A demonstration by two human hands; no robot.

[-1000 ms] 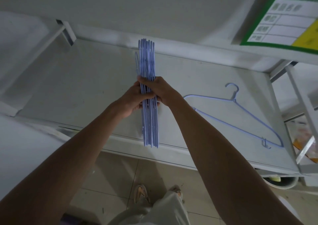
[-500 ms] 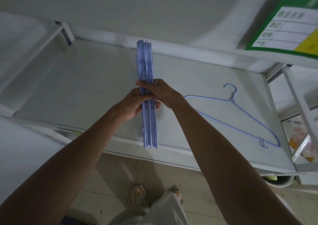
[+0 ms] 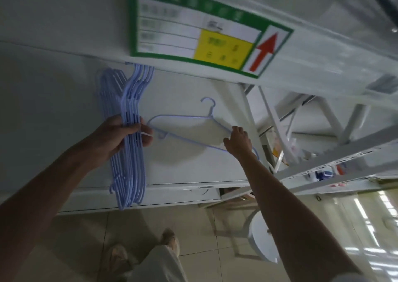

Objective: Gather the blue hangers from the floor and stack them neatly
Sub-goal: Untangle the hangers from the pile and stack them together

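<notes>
Bundle of blue hangers [image 3: 129,139]: held edge-on above the left part of the white shelf [image 3: 64,113]; the lower ends overhang the shelf's front edge, the hooks are cut off by the beam above

Left hand [image 3: 120,137]: clenched around the middle of the bundle, fingers wrapped over the bars

Single blue hanger [image 3: 183,126]: lying flat on the shelf toward its right end, hook pointing to the back edge, one shoulder just beside the bundle

Right hand [image 3: 238,140]: placed on the right shoulder of the single hanger; whether the fingers are closed on the wire cannot be told

Surroundings: a green and yellow label [image 3: 193,36] is fixed to the beam above the shelf; a tiled floor [image 3: 193,227] lies below

Handling, judged: the hangers appear thin, light and fairly stiff, with a smooth surface likely to slide; hooks and notches are likely to snag on each other

Grasp point, judged: the single hanger is best taken at the shoulder or near the neck, then lifted flat

Stacking, judged: the hook is to be aligned with the bundle's hooks before the hanger is pressed in

Risk, judged: the bundle may fan out if the left-hand grip is relaxed
</notes>
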